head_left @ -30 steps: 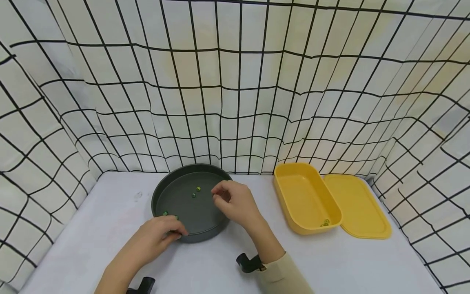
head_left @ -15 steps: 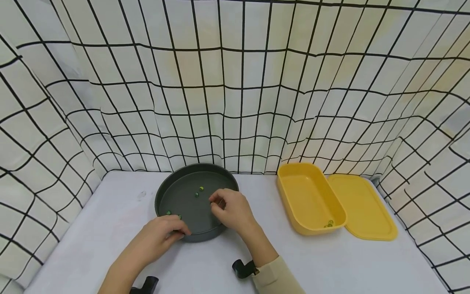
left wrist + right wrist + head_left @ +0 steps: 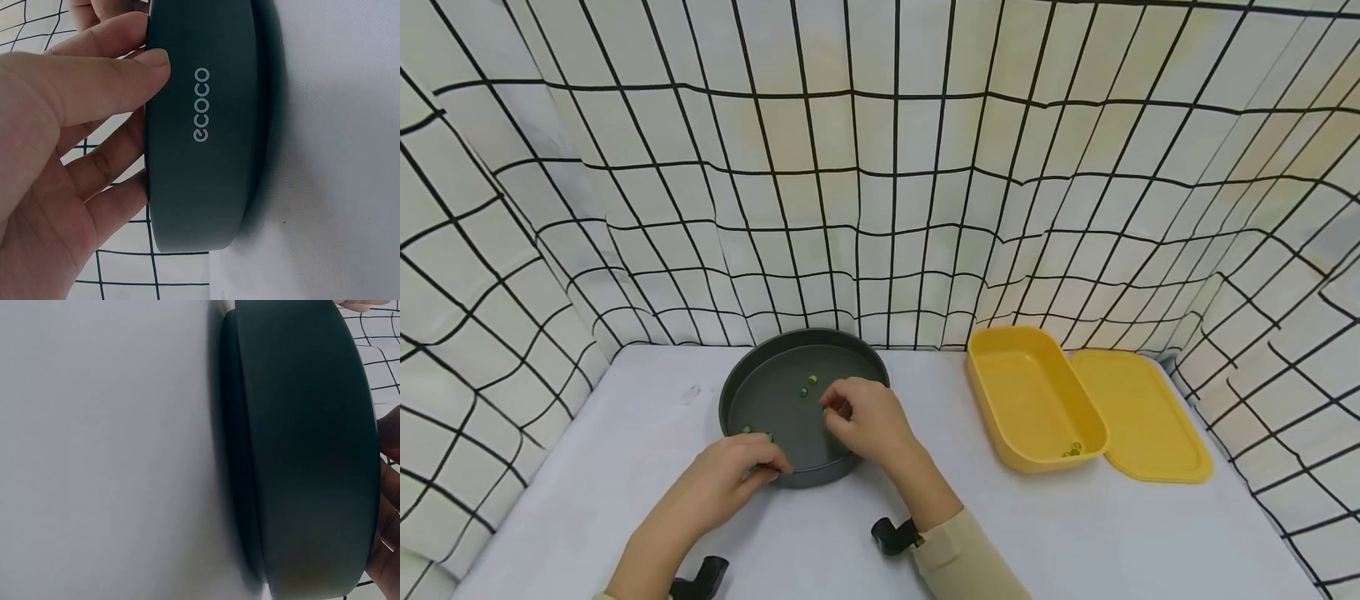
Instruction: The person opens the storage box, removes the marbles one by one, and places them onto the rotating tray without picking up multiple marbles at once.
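Dark grey-green tray (image 3: 787,408), yellow tub (image 3: 1030,400)

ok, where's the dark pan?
Head view: left of the yellow tub on the white table sits the dark pan, its near rim gripped by the left hand.

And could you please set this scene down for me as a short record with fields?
Left hand: grips the near-left rim of a dark round pan, thumb outside the wall
Right hand: over the pan, fingers curled; whether it pinches anything is hidden
Pan contents: four small green beads visible
Pan marking: white "ecoco" lettering on the outer wall
Yellow rectangular container: right of the pan, lidless, a few green pieces at its near end
Yellow lid: flat, right of the container
Surface: white tabletop
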`<action>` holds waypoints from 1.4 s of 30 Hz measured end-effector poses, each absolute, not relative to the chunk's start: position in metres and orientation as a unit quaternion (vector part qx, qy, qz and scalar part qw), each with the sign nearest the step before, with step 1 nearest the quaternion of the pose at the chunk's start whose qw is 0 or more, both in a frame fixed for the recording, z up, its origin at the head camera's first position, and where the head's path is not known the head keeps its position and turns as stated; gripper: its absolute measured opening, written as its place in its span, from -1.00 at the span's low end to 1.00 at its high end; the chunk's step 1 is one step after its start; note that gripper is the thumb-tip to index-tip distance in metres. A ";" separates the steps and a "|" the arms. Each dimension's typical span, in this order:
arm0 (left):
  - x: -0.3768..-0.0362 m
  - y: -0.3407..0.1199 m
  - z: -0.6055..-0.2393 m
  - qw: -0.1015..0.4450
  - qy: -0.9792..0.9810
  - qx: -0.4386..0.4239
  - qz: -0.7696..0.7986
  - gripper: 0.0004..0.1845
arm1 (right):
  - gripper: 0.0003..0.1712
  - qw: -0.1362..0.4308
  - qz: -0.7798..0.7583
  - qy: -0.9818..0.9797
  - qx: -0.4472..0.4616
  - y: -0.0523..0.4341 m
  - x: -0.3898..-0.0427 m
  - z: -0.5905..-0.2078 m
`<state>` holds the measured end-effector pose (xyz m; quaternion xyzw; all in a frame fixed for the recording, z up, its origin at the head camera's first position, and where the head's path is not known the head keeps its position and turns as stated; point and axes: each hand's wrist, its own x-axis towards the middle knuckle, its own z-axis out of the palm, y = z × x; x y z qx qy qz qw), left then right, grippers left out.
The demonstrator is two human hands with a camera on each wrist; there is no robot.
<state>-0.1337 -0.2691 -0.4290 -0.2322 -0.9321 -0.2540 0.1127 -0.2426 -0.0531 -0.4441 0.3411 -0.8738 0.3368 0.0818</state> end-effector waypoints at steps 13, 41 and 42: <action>-0.135 -0.268 -0.430 0.102 -0.933 -0.228 -0.260 -0.69 | -0.86 0.167 0.216 -0.865 0.421 -0.056 -0.267 -0.438; -0.135 -0.269 -0.430 0.081 -0.934 -0.222 -0.267 -0.69 | -0.94 -0.044 0.132 -0.910 0.390 -0.077 -0.274 -0.446; -0.135 -0.269 -0.430 0.082 -0.934 -0.222 -0.268 -0.69 | -0.94 -0.042 0.139 -0.909 0.390 -0.076 -0.274 -0.447</action>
